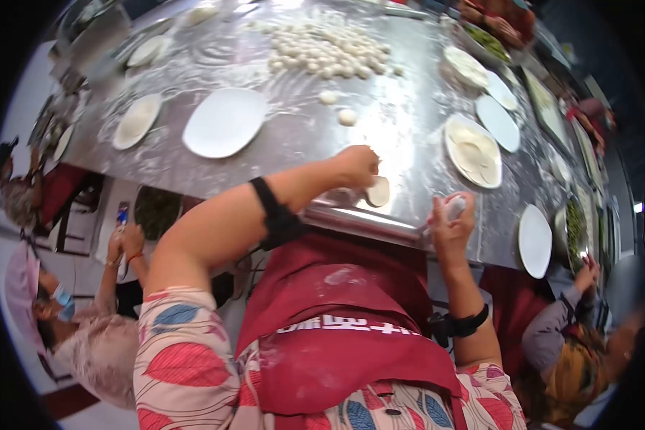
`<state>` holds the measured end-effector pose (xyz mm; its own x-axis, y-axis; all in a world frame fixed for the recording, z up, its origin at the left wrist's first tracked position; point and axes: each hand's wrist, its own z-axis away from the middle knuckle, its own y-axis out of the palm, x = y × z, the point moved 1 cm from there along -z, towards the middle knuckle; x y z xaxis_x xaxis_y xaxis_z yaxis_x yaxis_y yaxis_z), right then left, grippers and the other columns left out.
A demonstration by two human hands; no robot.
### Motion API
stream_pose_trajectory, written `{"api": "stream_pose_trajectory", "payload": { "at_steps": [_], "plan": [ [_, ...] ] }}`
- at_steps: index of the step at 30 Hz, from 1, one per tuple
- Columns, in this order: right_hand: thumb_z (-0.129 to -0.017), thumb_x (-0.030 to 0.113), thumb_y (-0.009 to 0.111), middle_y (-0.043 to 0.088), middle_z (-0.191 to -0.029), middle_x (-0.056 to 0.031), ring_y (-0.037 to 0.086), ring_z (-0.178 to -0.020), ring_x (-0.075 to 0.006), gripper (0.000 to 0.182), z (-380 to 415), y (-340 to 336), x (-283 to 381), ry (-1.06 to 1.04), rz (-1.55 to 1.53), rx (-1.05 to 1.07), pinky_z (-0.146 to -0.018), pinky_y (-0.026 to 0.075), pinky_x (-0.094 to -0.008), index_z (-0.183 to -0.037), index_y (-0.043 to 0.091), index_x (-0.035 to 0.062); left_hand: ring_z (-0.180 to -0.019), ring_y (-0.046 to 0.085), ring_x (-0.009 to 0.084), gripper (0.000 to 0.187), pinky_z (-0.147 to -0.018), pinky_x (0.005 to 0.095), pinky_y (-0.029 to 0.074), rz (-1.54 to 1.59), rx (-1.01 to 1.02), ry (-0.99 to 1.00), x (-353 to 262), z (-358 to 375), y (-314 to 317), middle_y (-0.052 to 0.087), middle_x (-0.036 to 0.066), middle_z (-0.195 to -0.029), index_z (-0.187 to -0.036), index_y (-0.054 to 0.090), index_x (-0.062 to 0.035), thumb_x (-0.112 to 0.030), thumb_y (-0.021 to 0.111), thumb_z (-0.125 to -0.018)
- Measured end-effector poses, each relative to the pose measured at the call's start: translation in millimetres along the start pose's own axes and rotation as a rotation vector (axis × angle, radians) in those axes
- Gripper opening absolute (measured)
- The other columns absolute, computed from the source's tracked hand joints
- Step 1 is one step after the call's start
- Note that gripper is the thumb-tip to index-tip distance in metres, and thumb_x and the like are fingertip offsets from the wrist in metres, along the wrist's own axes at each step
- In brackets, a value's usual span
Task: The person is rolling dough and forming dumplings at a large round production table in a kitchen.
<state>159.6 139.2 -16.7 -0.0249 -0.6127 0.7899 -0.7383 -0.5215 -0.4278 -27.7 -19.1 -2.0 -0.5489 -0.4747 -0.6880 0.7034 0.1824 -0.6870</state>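
My left hand (357,166) is closed, its fingers pinching the near edge of a small, flat dough wrapper (378,192) on the steel table. Around a short whitish rolling pin (455,208) my right hand (449,228) is wrapped, beside the wrapper near the table's front edge; most of the pin is hidden by the fingers. Two dough pieces (347,117) lie beyond my left hand. Farther back is a large heap of small dough balls (326,50).
A white plate (226,122) stands to the left, and a plate of stacked wrappers (473,152) to the right. Another white plate (534,241) is at the right edge. Flour dusts the steel table (294,154). Co-workers stand on both sides, near bowls of green filling (575,228).
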Motion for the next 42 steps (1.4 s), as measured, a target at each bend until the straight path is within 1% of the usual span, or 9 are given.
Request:
{"api": "stream_pose_trajectory", "payload": {
  "at_steps": [1, 9, 12, 15, 25, 28, 34, 39, 42],
  "plan": [
    [-0.081, 0.008, 0.068, 0.052, -0.068, -0.0082, 0.055, -0.057, -0.0196, 0.026, 4.4, 2.3, 13.7, 0.094, -0.078, 0.002, -0.053, 0.044, -0.0333, -0.095, 0.047, 0.002, -0.07, 0.063, 0.018, 0.011, -0.063, 0.033, 0.05, 0.34, 0.08, -0.121, 1.2, 7.4, 0.3, 0.064, 0.009, -0.068, -0.081, 0.065, 0.0011, -0.004, 0.063, -0.071],
    [-0.082, 0.013, 0.066, 0.057, -0.073, -0.0206, 0.059, -0.068, -0.0376, 0.03, -71.6, 55.0, 2.5, -0.018, 0.051, 0.003, -0.062, 0.047, -0.0418, -0.097, 0.045, -0.001, -0.074, 0.063, 0.0293, 0.016, -0.07, 0.0369, 0.049, -0.064, -0.099, 0.032, -2.1, -11.0, 6.3, 0.066, 0.018, -0.078, -0.085, 0.067, 0.0001, -0.011, 0.061, -0.075],
    [-0.083, 0.013, 0.066, 0.057, -0.07, -0.0174, 0.06, -0.067, -0.0343, 0.029, -31.7, 24.5, -10.1, -0.107, 0.063, -0.018, -0.061, 0.047, -0.04, -0.096, 0.044, -0.0008, -0.073, 0.063, 0.0274, 0.015, -0.069, 0.0367, 0.049, -0.08, -0.012, 0.094, -2.3, -0.1, 4.9, 0.065, 0.017, -0.076, -0.083, 0.066, 0.0008, -0.01, 0.061, -0.074],
    [-0.083, 0.009, 0.065, 0.057, -0.075, -0.015, 0.062, -0.072, -0.0239, 0.026, 8.4, -0.8, 27.4, 0.217, -0.131, 0.057, -0.062, 0.048, -0.0357, -0.096, 0.044, -0.0009, -0.071, 0.062, 0.0238, 0.014, -0.068, 0.0362, 0.049, 0.225, 0.059, -0.046, -2.9, 9.3, 6.5, 0.063, 0.015, -0.073, -0.081, 0.064, 0.0014, -0.008, 0.062, -0.072],
    [-0.082, 0.012, 0.065, 0.056, -0.08, -0.0207, 0.057, -0.071, -0.0359, 0.031, -46.1, 32.0, -3.0, -0.144, 0.05, 0.013, -0.065, 0.046, -0.0398, -0.099, 0.046, -0.004, -0.078, 0.063, 0.033, 0.021, -0.072, 0.04, 0.048, -0.153, 0.007, 0.104, -12.8, -6.0, 7.6, 0.065, 0.02, -0.081, -0.088, 0.065, 0.0001, -0.017, 0.06, -0.077],
    [-0.085, 0.01, 0.063, 0.056, -0.065, -0.0104, 0.06, -0.058, -0.018, 0.025, 7.7, 0.4, 20.3, 0.106, -0.138, 0.051, -0.053, 0.048, -0.0316, -0.097, 0.044, 0.0, -0.078, 0.062, 0.0318, 0.024, -0.071, 0.0387, 0.048, -0.039, -0.022, 0.083, -5.2, -0.6, 8.6, 0.065, 0.02, -0.08, -0.09, 0.064, 0.0013, -0.016, 0.062, -0.074],
    [-0.081, 0.01, 0.066, 0.054, -0.075, -0.0208, 0.055, -0.069, -0.038, 0.03, -58.4, 42.7, -0.2, -0.06, 0.027, 0.007, -0.064, 0.045, -0.0414, -0.097, 0.044, -0.0015, -0.081, 0.062, 0.0345, 0.023, -0.074, 0.0392, 0.048, -0.062, -0.017, 0.111, -5.0, -11.2, 10.4, 0.065, 0.022, -0.084, -0.093, 0.064, 0.0018, -0.015, 0.058, -0.078],
    [-0.08, 0.009, 0.068, 0.057, -0.079, -0.0205, 0.058, -0.071, -0.035, 0.031, -49.1, 34.0, 1.7, -0.085, 0.072, 0.012, -0.064, 0.047, -0.0399, -0.097, 0.044, -0.0013, -0.083, 0.062, 0.036, 0.023, -0.074, 0.0411, 0.047, -0.115, 0.028, 0.071, -18.3, -5.8, 8.0, 0.064, 0.023, -0.085, -0.092, 0.064, 0.0022, -0.015, 0.056, -0.079],
    [-0.082, 0.008, 0.066, 0.06, -0.08, -0.0169, 0.062, -0.071, -0.0259, 0.03, 0.7, 1.9, 17.4, 0.185, -0.074, 0.067, -0.063, 0.049, -0.035, -0.101, 0.045, -0.0021, -0.08, 0.062, 0.0361, 0.021, -0.073, 0.0416, 0.047, -0.107, -0.017, 0.1, -12.9, 2.6, 9.5, 0.064, 0.023, -0.083, -0.09, 0.063, 0.0028, -0.012, 0.056, -0.076]
  ]
}}
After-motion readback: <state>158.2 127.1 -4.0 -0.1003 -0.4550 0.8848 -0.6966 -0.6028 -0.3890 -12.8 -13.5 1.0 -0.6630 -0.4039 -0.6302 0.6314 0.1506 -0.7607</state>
